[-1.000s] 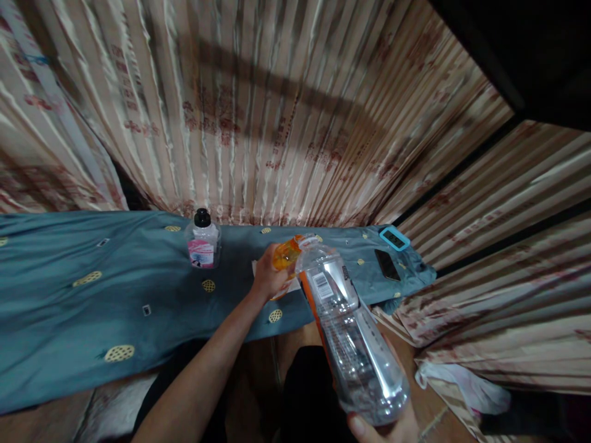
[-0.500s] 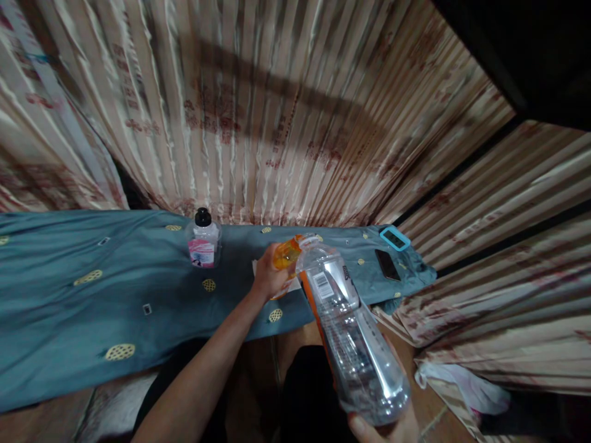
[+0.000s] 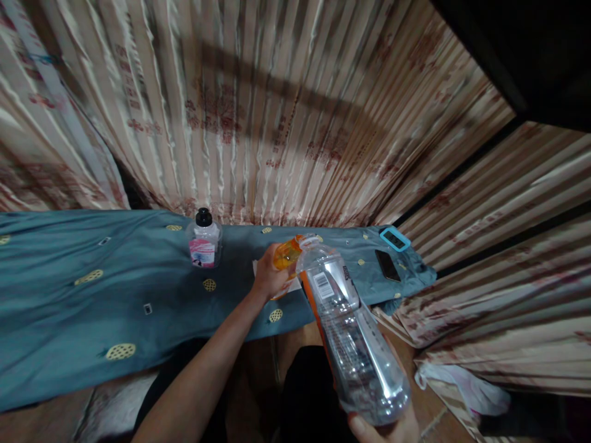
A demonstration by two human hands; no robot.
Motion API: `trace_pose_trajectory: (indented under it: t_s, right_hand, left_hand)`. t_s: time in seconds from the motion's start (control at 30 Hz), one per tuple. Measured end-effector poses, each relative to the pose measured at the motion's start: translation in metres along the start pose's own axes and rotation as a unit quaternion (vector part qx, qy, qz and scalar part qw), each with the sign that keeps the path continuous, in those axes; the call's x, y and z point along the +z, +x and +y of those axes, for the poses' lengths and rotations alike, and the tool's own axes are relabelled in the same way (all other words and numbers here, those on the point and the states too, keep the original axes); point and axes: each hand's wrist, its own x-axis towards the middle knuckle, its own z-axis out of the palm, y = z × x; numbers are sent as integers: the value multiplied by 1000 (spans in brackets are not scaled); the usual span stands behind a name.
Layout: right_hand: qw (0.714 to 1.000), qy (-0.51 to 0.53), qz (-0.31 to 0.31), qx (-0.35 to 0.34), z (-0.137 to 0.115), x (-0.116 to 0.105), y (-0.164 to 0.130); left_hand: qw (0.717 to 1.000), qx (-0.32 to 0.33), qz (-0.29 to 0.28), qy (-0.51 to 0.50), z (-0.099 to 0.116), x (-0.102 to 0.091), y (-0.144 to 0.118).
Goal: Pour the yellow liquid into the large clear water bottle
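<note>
Right hand: the right hand (image 3: 383, 427) is at the bottom edge of the frame, right of centre; its fingers are cupped under the base of the large clear bottle, holding it up.
Large clear bottle: the large clear bottle (image 3: 351, 335) is in the lower centre-right. Its long axis runs from lower right to upper left, the base near the viewer, the mouth pointing up and away toward the orange container. It has an orange label with a barcode.
Left hand: the left hand (image 3: 270, 277) is in the middle of the frame, the forearm coming from the lower left. Its fingers are closed around the orange container.
Orange container: the orange container (image 3: 287, 253) is touching the mouth of the large bottle, above the cloth.
Blue cloth: the blue cloth (image 3: 92, 295) covers the surface across the left and centre.
Small bottle: the small bottle (image 3: 203, 243) with a black cap stands upright, left of the hand.
Phone: the dark phone (image 3: 386, 265) lies flat on the right end.
Blue device: the blue-framed device (image 3: 394, 237) is just behind the phone.
Curtain: the striped curtain (image 3: 277, 111) fills the upper frame.
</note>
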Motion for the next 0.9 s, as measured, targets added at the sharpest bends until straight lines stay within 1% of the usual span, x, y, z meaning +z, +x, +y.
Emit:
trace_pose_trajectory:
  t_s: [0.27,0.47,0.73,0.9]
  right_hand:
    - [999,11,19,26,7,-3,0]
    - [999,29,12,26,9,-3,0]
    - [1000,-4,13,20,8,-4,-1]
    - [1000,-4,13,5,11,-5,-1]
  left_hand:
    - [1000,-7,1,8,2,0,0]
    - [1000,2,6,1,-1,1,0]
    - [1000,-7,6,19,-1,1,0]
    - [1000,-11,-1,13,1,1,0]
